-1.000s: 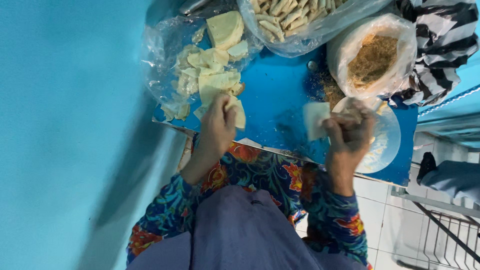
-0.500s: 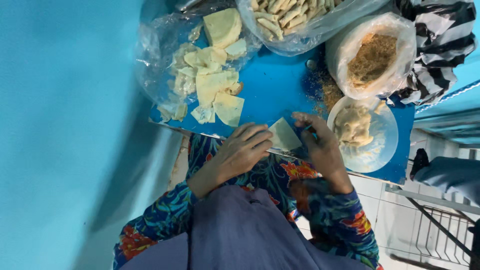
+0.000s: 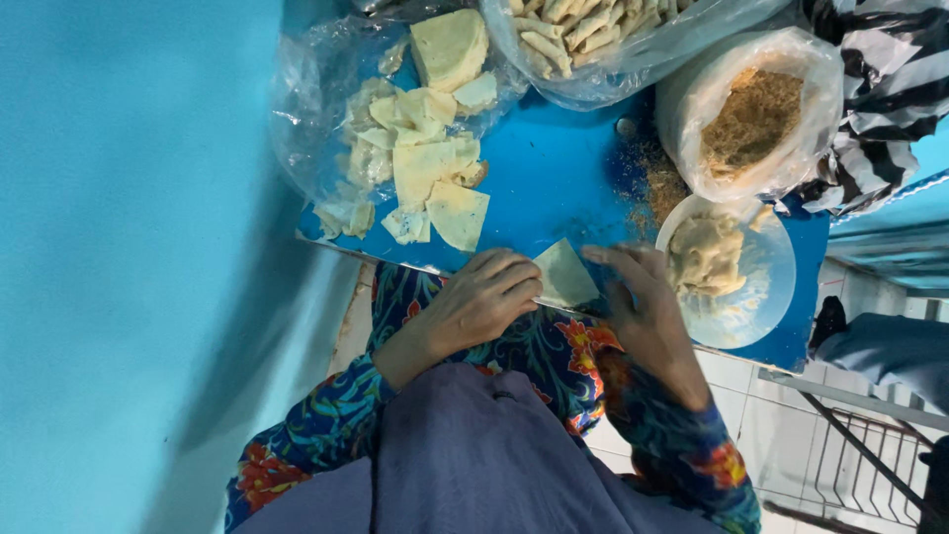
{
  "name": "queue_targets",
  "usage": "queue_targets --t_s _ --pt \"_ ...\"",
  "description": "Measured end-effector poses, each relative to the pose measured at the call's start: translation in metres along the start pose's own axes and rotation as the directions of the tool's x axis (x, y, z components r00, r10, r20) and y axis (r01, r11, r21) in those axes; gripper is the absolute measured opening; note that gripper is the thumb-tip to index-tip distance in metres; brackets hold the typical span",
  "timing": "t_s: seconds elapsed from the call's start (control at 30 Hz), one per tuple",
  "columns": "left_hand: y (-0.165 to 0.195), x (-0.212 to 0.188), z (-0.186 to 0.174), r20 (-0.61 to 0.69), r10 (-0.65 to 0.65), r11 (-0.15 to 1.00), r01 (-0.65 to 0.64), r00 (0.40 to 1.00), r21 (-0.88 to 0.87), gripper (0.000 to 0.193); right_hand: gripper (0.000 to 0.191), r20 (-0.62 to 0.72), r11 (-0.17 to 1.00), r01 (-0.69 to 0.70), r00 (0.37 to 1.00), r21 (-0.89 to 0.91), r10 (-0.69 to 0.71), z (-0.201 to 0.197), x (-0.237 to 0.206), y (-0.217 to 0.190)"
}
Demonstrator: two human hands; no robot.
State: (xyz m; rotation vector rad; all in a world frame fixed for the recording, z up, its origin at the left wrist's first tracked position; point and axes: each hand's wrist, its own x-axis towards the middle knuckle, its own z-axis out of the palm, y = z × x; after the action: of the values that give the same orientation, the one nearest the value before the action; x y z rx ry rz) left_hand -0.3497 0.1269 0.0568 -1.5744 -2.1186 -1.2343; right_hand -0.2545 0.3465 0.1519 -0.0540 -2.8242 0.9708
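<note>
A pale, triangular pastry wrapper (image 3: 563, 275) lies at the near edge of the blue table (image 3: 554, 178). My left hand (image 3: 484, 297) rests on the wrapper's left side with fingers curled over it. My right hand (image 3: 643, 309) pinches the wrapper's right edge with its fingertips. Just right of my right hand stands a white bowl (image 3: 761, 297) holding a lump of pale filling (image 3: 707, 252). A loose pile of wrapper sheets (image 3: 430, 173) lies on clear plastic just beyond my left hand.
A clear bag of rolled pastries (image 3: 583, 35) and a bag of brown shredded stuff (image 3: 756, 109) stand at the table's far side, with brown crumbs (image 3: 657, 178) between. A striped cloth (image 3: 880, 99) lies at right. A blue wall (image 3: 129, 247) is at left; another person's grey-clad limb (image 3: 890, 348) and a metal rack (image 3: 870, 455) at right.
My left hand came back from the wrapper pile and my right hand from the bowl. Both now meet over one wrapper at the near table edge.
</note>
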Motion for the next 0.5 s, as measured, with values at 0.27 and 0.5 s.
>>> queue_targets --t_s 0.27,0.5 --pt "-0.013 0.004 0.004 0.033 -0.023 1.000 0.024 0.999 -0.013 0.023 0.063 0.028 0.888 -0.101 0.991 -0.449 0.128 -0.068 -0.046 0.037" --pt "-0.015 0.007 0.011 0.027 -0.021 1.000 0.021 0.999 0.002 0.024 0.064 0.179 0.846 -0.093 0.960 -0.524 0.216 -0.076 -0.050 0.075"
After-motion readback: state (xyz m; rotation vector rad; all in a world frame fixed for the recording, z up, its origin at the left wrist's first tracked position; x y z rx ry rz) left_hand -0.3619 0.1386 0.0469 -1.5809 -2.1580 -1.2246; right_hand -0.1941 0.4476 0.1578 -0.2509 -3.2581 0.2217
